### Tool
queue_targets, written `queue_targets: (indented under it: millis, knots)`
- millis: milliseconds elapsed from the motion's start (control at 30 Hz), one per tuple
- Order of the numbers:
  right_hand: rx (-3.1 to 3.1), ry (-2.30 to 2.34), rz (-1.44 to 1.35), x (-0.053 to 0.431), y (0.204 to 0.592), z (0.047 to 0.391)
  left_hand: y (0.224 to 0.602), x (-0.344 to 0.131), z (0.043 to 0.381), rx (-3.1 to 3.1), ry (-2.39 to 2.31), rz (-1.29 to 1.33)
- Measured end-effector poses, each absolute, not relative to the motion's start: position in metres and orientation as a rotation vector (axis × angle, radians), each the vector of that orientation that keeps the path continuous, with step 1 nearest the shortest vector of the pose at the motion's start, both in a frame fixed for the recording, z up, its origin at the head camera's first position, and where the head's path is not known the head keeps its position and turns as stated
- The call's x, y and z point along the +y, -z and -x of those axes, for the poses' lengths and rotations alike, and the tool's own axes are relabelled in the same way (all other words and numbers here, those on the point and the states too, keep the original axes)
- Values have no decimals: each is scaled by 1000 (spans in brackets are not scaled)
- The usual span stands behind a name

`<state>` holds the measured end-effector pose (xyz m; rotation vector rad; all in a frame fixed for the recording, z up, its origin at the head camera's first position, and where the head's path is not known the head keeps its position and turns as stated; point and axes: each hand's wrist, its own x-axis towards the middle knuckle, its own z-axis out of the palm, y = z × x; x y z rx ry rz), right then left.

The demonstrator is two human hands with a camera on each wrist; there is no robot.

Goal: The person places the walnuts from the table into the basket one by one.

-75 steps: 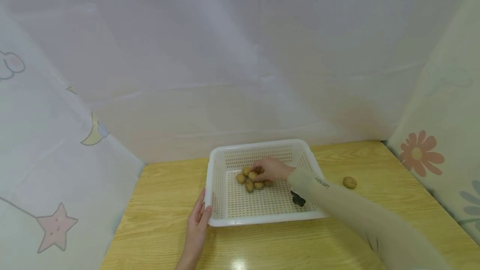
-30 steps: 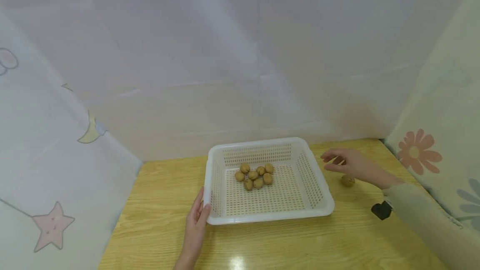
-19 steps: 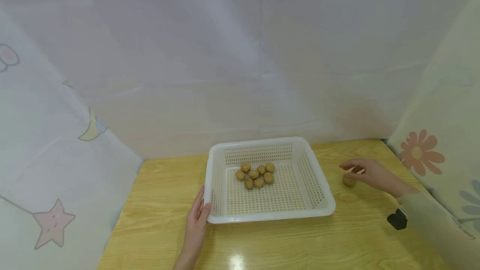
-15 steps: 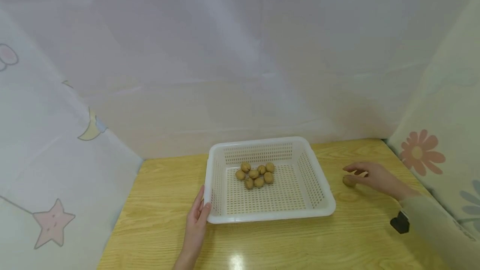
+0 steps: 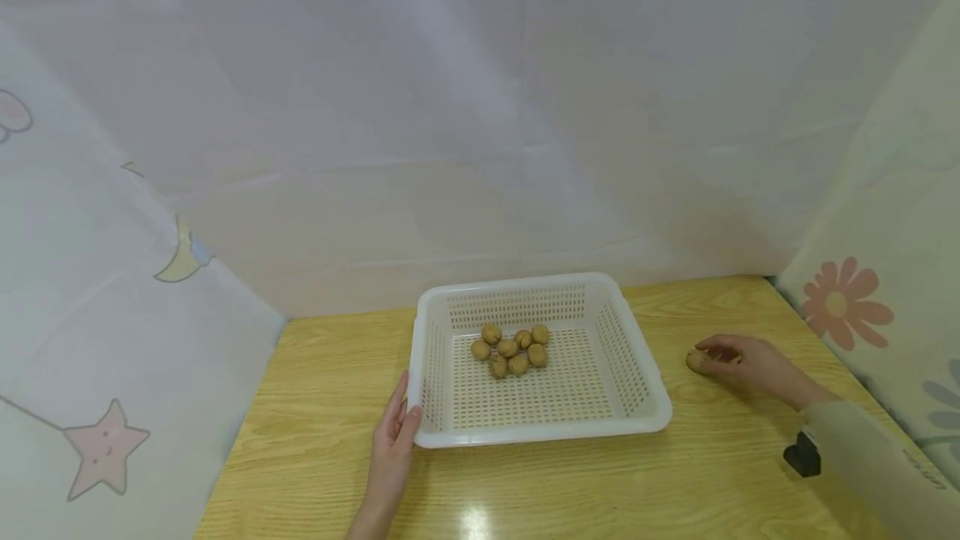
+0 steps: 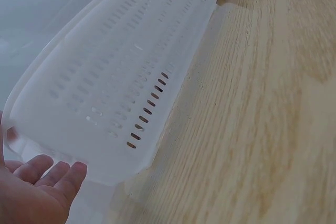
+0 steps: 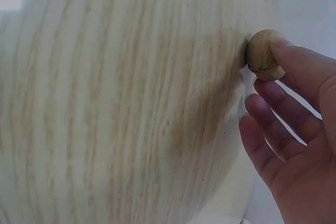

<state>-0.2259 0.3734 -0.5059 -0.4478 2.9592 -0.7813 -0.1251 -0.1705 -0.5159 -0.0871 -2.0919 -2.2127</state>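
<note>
A white plastic basket (image 5: 540, 437) with slotted walls stands on the table, and several walnuts (image 5: 517, 365) lie clustered on its floor. My left hand (image 5: 392, 440) holds the basket's near left corner, thumb at the rim and fingers against the outside wall; the left wrist view shows those fingers (image 6: 68, 177) bent beside the wall. To the right of the basket, my right hand (image 5: 750, 365) pinches a single walnut (image 7: 262, 56) at table level. Its thumb presses on the shell in the right wrist view, while the walnut partly hides the opposing fingertip.
The wood-grain table (image 5: 322, 407) reaches back to a pale fabric backdrop (image 5: 480, 148). Printed side sheets flank it, with a star (image 5: 108, 448) on the left and a flower (image 5: 847, 302) on the right. A black object (image 5: 802, 454) sits at my right wrist.
My right hand has left the walnuts in the basket, moved right over the table and come down onto the lone walnut, which it now pinches. My left hand stays at the basket's corner.
</note>
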Motion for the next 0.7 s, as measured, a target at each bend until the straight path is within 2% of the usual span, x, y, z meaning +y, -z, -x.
queue_targets:
  millis: [367,700]
  knots:
    - [2945,813,372,377,514,224,517,-170,124,-2088,2212,99]
    - [2982,855,416,365,482,217,514,-170,123,-2102,2209,60]
